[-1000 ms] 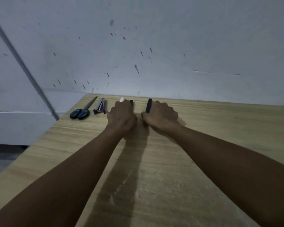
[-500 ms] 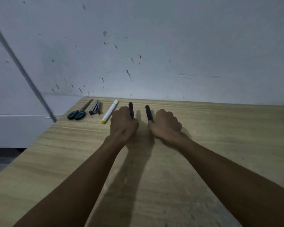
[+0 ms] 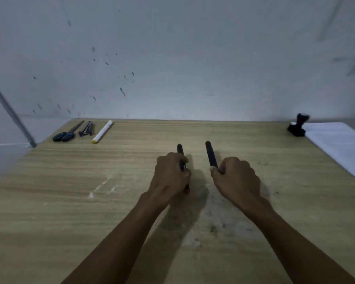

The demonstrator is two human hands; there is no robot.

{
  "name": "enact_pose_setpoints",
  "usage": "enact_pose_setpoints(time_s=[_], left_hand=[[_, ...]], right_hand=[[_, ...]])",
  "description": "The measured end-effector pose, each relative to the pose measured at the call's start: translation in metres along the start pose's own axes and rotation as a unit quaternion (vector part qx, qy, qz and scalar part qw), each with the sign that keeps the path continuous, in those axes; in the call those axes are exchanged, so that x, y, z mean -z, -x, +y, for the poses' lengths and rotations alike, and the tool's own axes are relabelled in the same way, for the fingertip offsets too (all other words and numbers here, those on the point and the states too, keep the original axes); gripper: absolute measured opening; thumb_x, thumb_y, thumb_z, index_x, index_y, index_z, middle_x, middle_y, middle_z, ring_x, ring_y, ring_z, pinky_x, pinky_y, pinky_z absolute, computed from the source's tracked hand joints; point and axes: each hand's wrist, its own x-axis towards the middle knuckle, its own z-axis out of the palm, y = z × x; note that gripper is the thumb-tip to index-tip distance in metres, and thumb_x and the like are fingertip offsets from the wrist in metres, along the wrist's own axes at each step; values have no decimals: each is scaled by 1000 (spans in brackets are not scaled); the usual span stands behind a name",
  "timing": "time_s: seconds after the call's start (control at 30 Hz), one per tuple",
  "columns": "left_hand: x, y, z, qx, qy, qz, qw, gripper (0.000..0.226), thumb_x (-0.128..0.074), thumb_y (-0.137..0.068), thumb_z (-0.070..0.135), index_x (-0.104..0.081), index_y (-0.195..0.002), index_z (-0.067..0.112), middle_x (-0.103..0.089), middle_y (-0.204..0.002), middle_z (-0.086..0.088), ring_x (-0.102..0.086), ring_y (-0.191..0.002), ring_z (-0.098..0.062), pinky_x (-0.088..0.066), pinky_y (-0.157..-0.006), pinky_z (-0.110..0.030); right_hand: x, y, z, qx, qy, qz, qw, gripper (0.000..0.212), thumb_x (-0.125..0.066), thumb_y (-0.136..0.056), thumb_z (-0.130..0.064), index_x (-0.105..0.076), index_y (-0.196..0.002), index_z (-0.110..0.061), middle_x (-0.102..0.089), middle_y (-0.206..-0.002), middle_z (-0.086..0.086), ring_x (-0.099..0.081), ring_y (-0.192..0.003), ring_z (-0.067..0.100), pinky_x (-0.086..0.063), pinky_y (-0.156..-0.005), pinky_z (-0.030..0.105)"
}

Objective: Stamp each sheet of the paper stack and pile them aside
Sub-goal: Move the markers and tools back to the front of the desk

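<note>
Head view: a pale wood-grain surface (image 3: 49,201) is shown. A slim black marker (image 3: 180,149) is gripped in the closed left hand (image 3: 169,177), another black marker (image 3: 211,153) in the closed right hand (image 3: 237,179). A flat white paper stack (image 3: 338,144) lies far right, with a black knobbed stamp (image 3: 297,126) at its left edge.

Far left on my wooden desk (image 3: 49,201): scissors (image 3: 65,133), purple stapler (image 3: 86,129) just beside them, then white marker (image 3: 102,131) with yellow end cap. Mid-desk two black pens, left pen (image 3: 179,149) and right pen (image 3: 211,153), near each other. Grey speckled wall (image 3: 193,58) behind.
</note>
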Motion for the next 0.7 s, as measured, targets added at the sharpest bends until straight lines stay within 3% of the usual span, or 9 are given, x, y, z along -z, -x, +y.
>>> enact_pose_setpoints(time_s=[0.27, 0.43, 0.7], left_hand=[[-65, 35, 55, -35, -18, -31, 999, 26, -62, -83, 17, -68, -107, 8, -67, -107, -13, -66, -89, -26, -58, -76, -41], [-92, 39, 72, -66, -59, -64, 994, 36, -57, -86, 26, -62, -120, 14, -64, -115, -9, -60, -102, -24, -55, -86, -41], [-107, 35, 88, -64, -114, -90, 987, 27, -54, -85, 25, -63, -108, 13, -63, -109, -10, -60, -97, -27, -54, -83, -43]], right_hand=[[41, 31, 73, -51, 63, 22, 996, 30, -56, -91, -48, -57, -82, -20, -53, -73, -3, -52, -65, 20, -37, -57, 28], [56, 38, 98, -76, 80, 15, 994, 30, -56, -90, -48, -57, -84, -19, -54, -80, 1, -54, -72, 24, -39, -62, 29], [59, 42, 113, -80, 63, 17, 995, 30, -56, -90, -49, -55, -86, -19, -51, -84, 1, -58, -82, 26, -39, -65, 30]])
